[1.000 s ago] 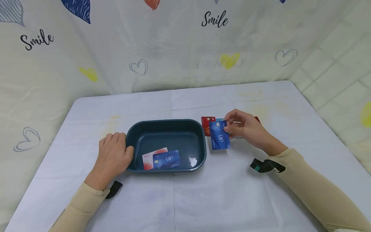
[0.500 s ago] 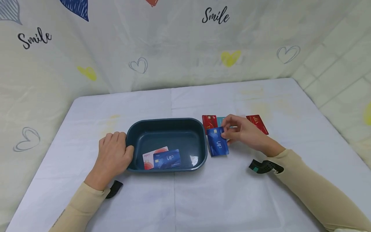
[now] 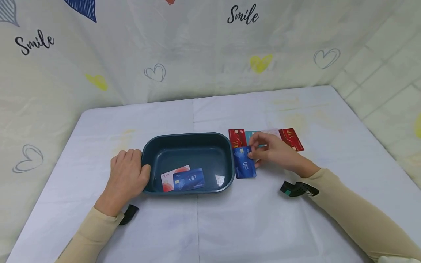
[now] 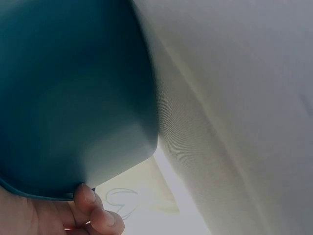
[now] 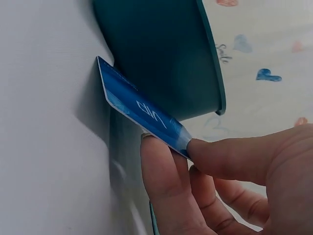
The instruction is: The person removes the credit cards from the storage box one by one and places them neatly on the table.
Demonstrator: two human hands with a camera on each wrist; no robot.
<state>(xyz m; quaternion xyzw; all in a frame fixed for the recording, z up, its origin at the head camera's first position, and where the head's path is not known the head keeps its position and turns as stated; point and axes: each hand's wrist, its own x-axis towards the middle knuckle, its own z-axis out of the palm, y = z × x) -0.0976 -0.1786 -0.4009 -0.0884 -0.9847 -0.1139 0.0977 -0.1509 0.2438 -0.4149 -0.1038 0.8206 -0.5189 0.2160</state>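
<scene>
My right hand pinches a blue VIP card between thumb and fingers, just right of the teal plastic basin. In the right wrist view the card stands tilted, its far edge close to the white cloth. My left hand grips the basin's left rim, fingers over the edge. The left wrist view has its fingertips at the rim. On the basin's floor lie a white-and-red card and another blue VIP card, which partly overlaps it.
Behind the right hand lies a row of cards: a red one beside the basin, a teal one, a pale pink one partly hidden, and another red one. White cloth covers the table, with a printed curtain behind.
My right hand has brought the blue card toward me and slightly left, away from the row and nearer the basin's right side. The left hand keeps its hold on the rim.
</scene>
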